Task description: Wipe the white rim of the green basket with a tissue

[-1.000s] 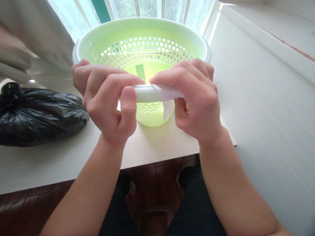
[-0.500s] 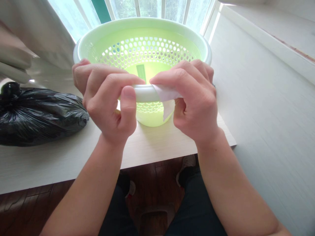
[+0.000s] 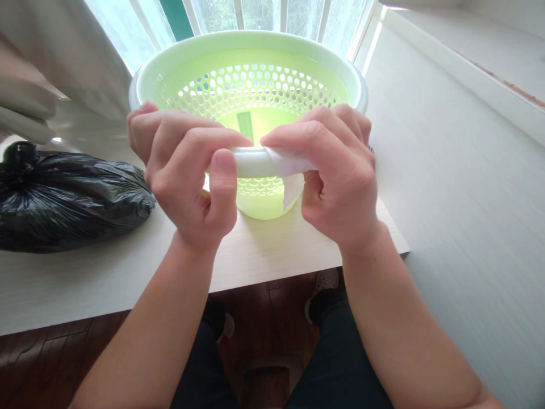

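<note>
A light green plastic laundry basket (image 3: 272,204) with a pale rim and rows of holes stands on a whitish surface in front of me. My left hand (image 3: 187,170) grips the near rim, thumb in front and fingers curled over the top. Beside it, my right hand (image 3: 340,170) is closed over the same rim with a white tissue (image 3: 289,165) pressed between. One end of the tissue hangs down outside the basket. A darker green rectangle (image 3: 245,126) shows on the basket's inner bottom. The far fingers of both hands are partly hidden.
A knotted black plastic bag (image 3: 72,199) lies on the whitish surface (image 3: 272,255) at the left, near a curtain (image 3: 63,51). Behind the basket is a barred window (image 3: 259,14). A pale panel (image 3: 460,170) borders the right side. Dark wooden floor (image 3: 264,312) lies below.
Almost nothing differs. Both hands keep their hold on the rim, and the whole scene sits a few pixels further right in the picture.
</note>
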Available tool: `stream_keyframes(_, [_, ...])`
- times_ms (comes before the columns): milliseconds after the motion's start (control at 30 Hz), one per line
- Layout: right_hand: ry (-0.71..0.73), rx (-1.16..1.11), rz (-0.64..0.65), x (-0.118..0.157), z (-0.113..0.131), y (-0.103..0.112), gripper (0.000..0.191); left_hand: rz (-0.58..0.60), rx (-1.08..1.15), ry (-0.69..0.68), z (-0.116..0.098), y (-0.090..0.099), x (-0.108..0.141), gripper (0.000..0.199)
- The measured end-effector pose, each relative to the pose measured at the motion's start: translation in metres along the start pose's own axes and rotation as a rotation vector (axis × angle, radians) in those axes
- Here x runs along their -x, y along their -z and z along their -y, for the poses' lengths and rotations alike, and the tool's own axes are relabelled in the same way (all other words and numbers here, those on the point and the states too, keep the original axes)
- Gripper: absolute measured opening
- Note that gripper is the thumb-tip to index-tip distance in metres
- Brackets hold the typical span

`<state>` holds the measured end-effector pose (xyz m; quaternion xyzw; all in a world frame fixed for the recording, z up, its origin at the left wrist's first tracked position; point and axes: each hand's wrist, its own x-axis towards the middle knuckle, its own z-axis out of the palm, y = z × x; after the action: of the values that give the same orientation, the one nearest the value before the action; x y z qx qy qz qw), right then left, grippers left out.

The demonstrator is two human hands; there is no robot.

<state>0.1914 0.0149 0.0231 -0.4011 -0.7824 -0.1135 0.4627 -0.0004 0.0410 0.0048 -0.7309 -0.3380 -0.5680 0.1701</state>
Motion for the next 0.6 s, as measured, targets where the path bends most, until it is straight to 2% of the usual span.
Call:
stream_keyframes(200, [0.049, -0.036, 0.001, -0.003, -0.002, 0.005, 0.036, -0.023, 0.005, 0.035, -0.002, -0.002, 0.0, 0.034])
stream_keyframes(600, [0.029, -0.062, 0.071, -0.006, -0.006, 0.011, 0.041, 0.01, -0.036, -0.033, 0.002, 0.0, -0.001, 0.038])
